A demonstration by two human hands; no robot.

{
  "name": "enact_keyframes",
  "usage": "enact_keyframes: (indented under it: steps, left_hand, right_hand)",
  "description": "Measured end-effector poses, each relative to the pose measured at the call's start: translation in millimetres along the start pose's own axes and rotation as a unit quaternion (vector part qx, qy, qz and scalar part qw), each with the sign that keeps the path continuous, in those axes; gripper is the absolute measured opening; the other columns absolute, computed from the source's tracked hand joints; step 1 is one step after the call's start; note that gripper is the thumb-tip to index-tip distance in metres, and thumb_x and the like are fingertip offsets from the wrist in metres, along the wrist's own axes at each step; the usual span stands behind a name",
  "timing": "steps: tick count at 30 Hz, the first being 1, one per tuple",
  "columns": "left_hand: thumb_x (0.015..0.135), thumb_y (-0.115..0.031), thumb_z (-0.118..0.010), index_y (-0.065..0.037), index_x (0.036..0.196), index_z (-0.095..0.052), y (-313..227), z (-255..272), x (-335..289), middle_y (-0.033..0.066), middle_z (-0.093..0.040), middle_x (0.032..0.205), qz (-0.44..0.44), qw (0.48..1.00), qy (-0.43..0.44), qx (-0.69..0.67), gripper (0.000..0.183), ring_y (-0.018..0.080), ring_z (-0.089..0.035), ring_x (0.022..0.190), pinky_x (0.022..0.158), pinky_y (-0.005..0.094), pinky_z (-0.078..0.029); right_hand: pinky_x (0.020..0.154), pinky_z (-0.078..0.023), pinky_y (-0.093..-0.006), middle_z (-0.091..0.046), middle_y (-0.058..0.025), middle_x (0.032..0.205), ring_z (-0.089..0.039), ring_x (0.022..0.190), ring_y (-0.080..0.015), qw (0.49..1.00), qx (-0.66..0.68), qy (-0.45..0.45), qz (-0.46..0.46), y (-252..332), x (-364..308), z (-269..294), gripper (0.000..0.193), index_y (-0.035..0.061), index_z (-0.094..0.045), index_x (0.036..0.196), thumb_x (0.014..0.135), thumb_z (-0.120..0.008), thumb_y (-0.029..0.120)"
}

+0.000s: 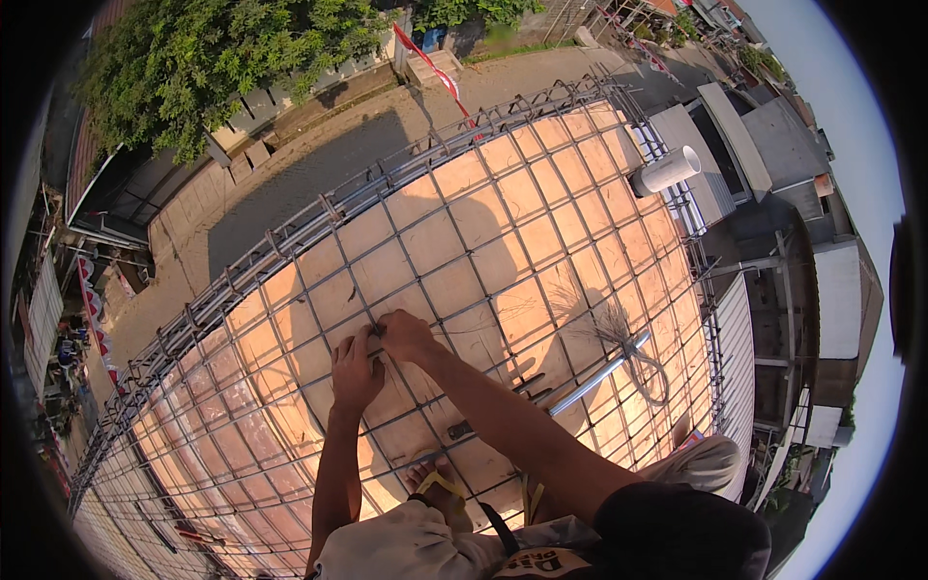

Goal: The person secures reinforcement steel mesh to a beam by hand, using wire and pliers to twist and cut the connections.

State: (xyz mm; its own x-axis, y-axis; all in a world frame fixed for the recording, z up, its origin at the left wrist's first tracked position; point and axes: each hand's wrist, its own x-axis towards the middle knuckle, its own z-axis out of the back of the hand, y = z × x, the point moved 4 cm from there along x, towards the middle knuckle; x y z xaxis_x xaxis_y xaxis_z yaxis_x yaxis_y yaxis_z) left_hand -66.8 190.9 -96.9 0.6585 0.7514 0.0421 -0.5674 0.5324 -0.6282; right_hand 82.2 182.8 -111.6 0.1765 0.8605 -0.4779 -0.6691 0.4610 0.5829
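Note:
My left hand (357,373) and my right hand (405,335) meet at a crossing of the steel rebar mesh (422,279). The fingers of both are closed and bent in toward the bars. What they pinch there is too small and covered to make out. To the right of my right forearm, a loose bundle of thin tie wire (611,327) lies on the mesh, with a bent loop hanging from it. Beside the bundle rests a shiny metal tube (592,381). A dark tool handle (460,429) shows just left of that forearm.
Plywood boards (387,227) lie beneath the mesh. Raised rebar beam cages (333,208) run along the far edge, with a street (280,184) far below. A white pipe (669,172) sticks up at the far right. My sandaled foot (443,488) stands on the mesh.

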Motion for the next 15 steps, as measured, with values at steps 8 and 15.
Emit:
enact_keyframes:
  steps: [8,15]
  left_hand:
    - [0.076,-0.009,-0.069,0.0,0.132,-0.051,-10.5,4.3,18.8,0.0147,-0.065,0.113,-0.016,1.0,0.007,0.026,0.06,0.0362,-0.058,0.102,0.085,0.0485,-0.044]
    - [0.08,-0.011,-0.064,-0.006,0.1,-0.061,2.2,1.9,17.4,0.0122,-0.062,0.095,-0.013,0.998,0.03,0.057,0.021,0.033,-0.06,0.094,0.08,0.0484,-0.044]
  right_hand:
    - [0.081,-0.055,-0.0423,-0.063,-0.0163,0.091,-0.065,0.092,-0.0355,0.978,0.074,-0.14,0.132,-14.5,-18.8,-1.4,0.016,0.0014,-0.071,0.093,0.078,-0.069,0.009]
    - [0.08,-0.054,-0.0435,-0.06,-0.0161,0.096,-0.064,0.091,-0.0356,0.966,0.113,-0.102,0.207,-16.3,-32.7,10.4,0.021,0.0016,-0.07,0.094,0.074,-0.072,0.007]
